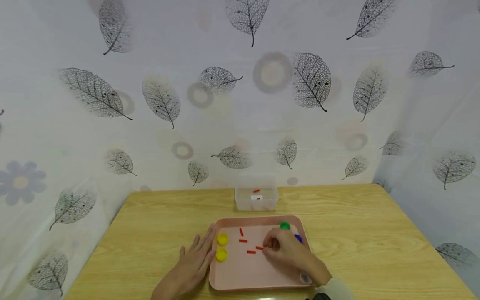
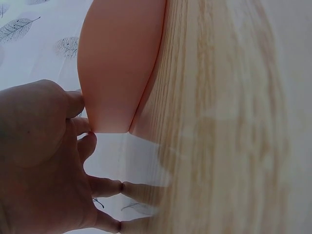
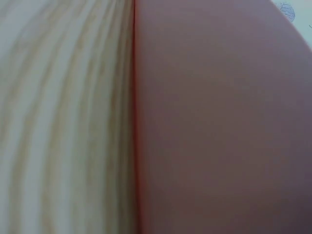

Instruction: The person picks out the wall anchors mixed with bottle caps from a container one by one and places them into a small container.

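A pink tray [image 1: 258,279] sits on the wooden table. My left hand [image 1: 193,262] lies along its left rim, fingers spread and mostly straight; the left wrist view shows the hand [image 2: 44,161] against the tray's outer wall [image 2: 119,68]. Over the tray's right half, my right hand [image 1: 286,250] pinches the end of a small red stick [image 1: 259,248] between thumb and index finger. Further red sticks lie near it: one [image 1: 251,252] just left, two more [image 1: 243,241] [image 1: 241,232] higher up. The right wrist view shows only the tray's outer wall [image 3: 219,117] and table.
Two yellow round pieces [image 1: 222,239] [image 1: 221,255] lie along the tray's left side. A green piece [image 1: 285,225] and a partly hidden blue one [image 1: 298,238] are at the right. Behind the tray stands a clear box [image 1: 256,205] with red sticks inside, before a leaf-patterned curtain.
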Demonstrator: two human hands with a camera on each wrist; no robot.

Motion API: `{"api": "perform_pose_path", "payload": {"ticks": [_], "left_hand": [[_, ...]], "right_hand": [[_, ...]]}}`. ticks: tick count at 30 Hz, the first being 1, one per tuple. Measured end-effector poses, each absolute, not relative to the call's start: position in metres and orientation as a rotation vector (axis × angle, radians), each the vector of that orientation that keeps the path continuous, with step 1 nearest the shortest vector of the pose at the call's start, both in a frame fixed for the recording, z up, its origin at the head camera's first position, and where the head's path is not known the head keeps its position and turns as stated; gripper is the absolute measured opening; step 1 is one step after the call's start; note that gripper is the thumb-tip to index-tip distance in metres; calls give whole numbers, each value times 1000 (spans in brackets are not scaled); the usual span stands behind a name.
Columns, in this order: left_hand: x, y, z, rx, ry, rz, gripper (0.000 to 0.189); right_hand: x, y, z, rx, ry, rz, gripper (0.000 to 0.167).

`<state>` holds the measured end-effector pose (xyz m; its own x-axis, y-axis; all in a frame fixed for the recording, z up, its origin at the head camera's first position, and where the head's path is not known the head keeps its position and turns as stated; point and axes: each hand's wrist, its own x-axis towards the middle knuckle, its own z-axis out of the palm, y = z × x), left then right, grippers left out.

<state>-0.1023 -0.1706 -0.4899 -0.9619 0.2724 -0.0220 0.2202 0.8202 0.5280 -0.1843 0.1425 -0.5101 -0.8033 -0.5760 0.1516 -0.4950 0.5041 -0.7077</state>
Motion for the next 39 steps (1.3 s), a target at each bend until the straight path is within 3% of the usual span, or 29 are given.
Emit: {"api": "perform_pose_path", "payload": {"ticks": [39], "left_hand": [[-103, -167, -489, 336, 2853, 841, 61]], "right_hand": [[-187, 146, -516, -987, 2597, -1264, 12]]}}
